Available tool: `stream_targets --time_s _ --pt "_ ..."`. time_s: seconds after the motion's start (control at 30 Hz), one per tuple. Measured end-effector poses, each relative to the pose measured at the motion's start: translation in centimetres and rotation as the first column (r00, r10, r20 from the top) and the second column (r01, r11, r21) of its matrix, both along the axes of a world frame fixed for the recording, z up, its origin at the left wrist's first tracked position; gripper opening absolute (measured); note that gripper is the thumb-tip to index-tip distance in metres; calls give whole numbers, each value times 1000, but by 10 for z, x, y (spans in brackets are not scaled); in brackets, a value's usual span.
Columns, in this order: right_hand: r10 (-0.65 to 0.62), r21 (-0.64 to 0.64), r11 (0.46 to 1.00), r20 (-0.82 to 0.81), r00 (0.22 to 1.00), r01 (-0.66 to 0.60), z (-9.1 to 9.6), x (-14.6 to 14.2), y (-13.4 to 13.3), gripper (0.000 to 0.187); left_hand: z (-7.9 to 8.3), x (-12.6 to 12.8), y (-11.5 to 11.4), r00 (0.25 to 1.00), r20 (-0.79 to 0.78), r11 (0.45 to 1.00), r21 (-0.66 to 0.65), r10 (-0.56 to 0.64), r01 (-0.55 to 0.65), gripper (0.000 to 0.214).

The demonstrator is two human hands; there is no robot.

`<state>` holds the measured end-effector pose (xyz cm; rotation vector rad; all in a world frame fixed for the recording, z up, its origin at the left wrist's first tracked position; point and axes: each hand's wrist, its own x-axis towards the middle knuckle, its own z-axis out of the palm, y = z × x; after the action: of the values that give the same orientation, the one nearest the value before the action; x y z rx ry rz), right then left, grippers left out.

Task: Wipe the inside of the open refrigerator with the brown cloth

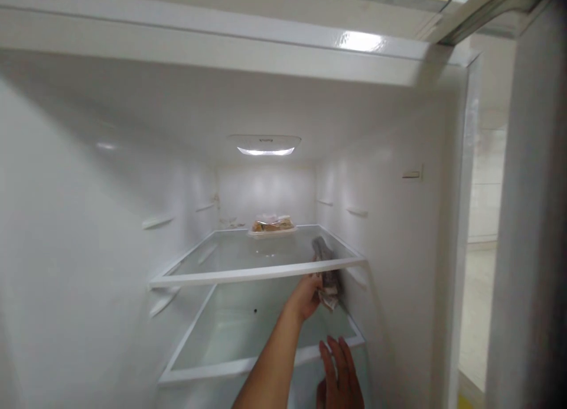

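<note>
My left hand (306, 297) reaches into the open fridge below the front rim of the upper glass shelf (261, 274). Its fingers are closed on a crumpled grey-brown bundle (330, 283), which may be cloth or a wrapped packet; I cannot tell which. The bundle is near the right wall, and its upper part shows beyond the shelf rim, seemingly through the glass. Lower down, my right hand (340, 370) is by the front rim of the lower shelf (212, 370), its fingers stretched out and holding nothing. Whether its fingertips touch that rim is unclear.
A food tray under clear wrap (272, 225) sits at the back of the upper shelf. A lit lamp (266, 146) is on the ceiling. Small support ledges (157, 222) jut from both side walls. The fridge door (527, 220) stands open at the right.
</note>
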<state>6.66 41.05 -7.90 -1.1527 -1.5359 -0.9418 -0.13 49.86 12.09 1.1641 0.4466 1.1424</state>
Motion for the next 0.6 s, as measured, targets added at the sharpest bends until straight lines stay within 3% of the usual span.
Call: stream_targets --time_s 0.1,0.17,0.23,0.3,0.4,0.5,0.6 --pt "-70 -8 997 78 995 70 5 5 -6 71 -4 -7 -48 996 55 994 -80 -68 72 110" --pt "-125 33 992 124 984 121 6 6 -10 62 -8 -2 -78 991 -16 990 -62 -131 129 115" --pt "-168 104 983 177 970 151 8 6 -15 50 -11 9 -101 981 -153 992 23 -120 125 119" --pt "-175 174 975 226 958 137 16 5 -23 42 -10 21 -116 949 -315 986 152 -17 68 117" --pt "-149 184 977 248 957 104 40 1 -37 37 2 28 -129 841 -509 945 327 182 -6 111" --pt "-110 33 994 218 970 105 73 -5 -44 42 23 23 -136 722 -603 886 462 340 -32 99" --pt "-123 -101 986 94 988 133 106 -6 -37 59 46 15 -141 594 -637 792 610 491 0 88"
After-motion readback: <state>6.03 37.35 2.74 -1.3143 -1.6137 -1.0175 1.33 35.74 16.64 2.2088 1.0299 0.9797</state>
